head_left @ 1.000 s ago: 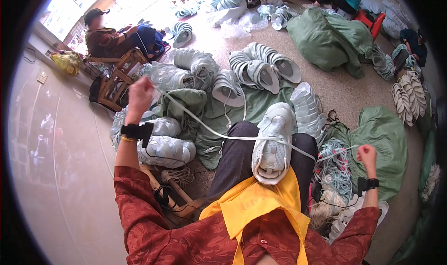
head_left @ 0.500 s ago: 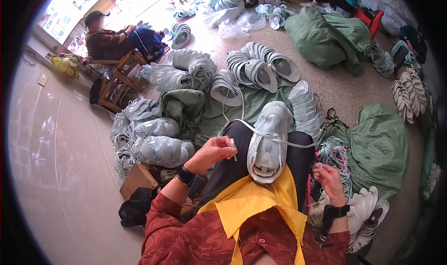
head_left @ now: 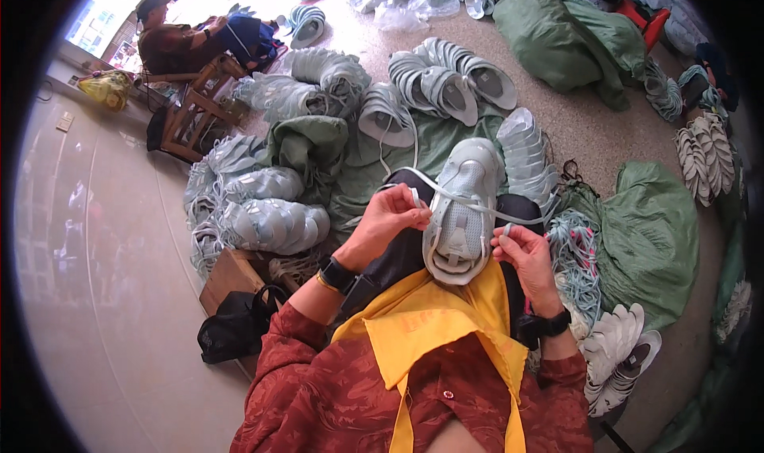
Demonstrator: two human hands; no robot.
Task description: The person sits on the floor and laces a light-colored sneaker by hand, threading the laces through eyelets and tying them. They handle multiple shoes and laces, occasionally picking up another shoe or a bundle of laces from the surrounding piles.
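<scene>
A pale grey-green shoe upper (head_left: 460,238) lies upright across my lap, between my thighs and over the yellow apron (head_left: 430,326). A flat pale shoelace (head_left: 465,202) crosses its front and trails off to both sides. At the shoe's left edge, my left hand (head_left: 386,224) pinches a lace end between thumb and fingertips. My right hand (head_left: 529,264) is at the right edge, thumb and forefinger closed on a small looped piece of lace. Both hands are close to the shoe's lace opening.
Nested stacks of shoe uppers (head_left: 274,224) lie left and ahead, on a green sheet (head_left: 362,194). To the right are a heap of loose laces (head_left: 567,250), a green sack (head_left: 652,238) and white uppers (head_left: 613,334). A wooden box (head_left: 227,278) and black bag (head_left: 231,330) stand left. Another person (head_left: 179,43) sits far left.
My right hand has come inward and up to the shoe's right edge. My left hand has moved slightly right and up toward the shoe. The whole view has shifted a little.
</scene>
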